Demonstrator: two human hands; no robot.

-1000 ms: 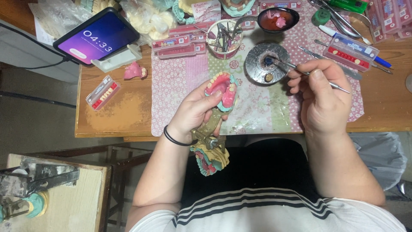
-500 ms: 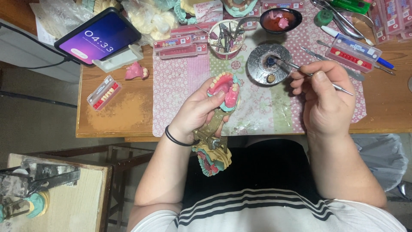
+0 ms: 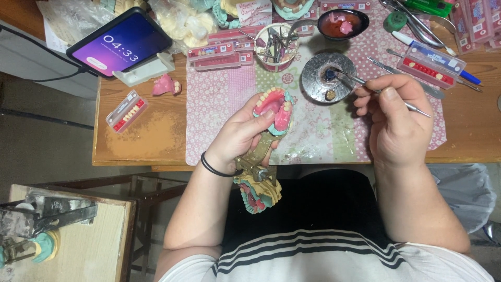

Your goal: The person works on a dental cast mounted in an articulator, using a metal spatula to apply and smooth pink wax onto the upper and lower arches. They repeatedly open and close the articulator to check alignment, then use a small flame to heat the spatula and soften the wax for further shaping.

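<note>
Little is changed since the earlier frames: the same grips are kept by both hands, and the tool tip is still rested in the dish. The wooden table (image 3: pixel 156 141) and patterned mat (image 3: pixel 219 104) lie under both hands. The left hand (image 3: pixel 242 133) is turned palm-up, wrist bent back over the table edge, black band (image 3: pixel 214 168) at the wrist; its fingers are clamped around the hinged dental articulator (image 3: pixel 261 156), whose upper denture model (image 3: pixel 274 107) sits just past the fingertips, teeth facing up, while the lower model (image 3: pixel 257 193) hangs below the heel of the palm. The right hand (image 3: pixel 399 120) is held knuckles-up, fingers pinched together on a thin metal instrument (image 3: pixel 365 83). Its tip reaches left beyond the fingertips into the round metal dish (image 3: pixel 326 78). A phone (image 3: pixel 120 44) is propped far left of the left fingers.
</note>
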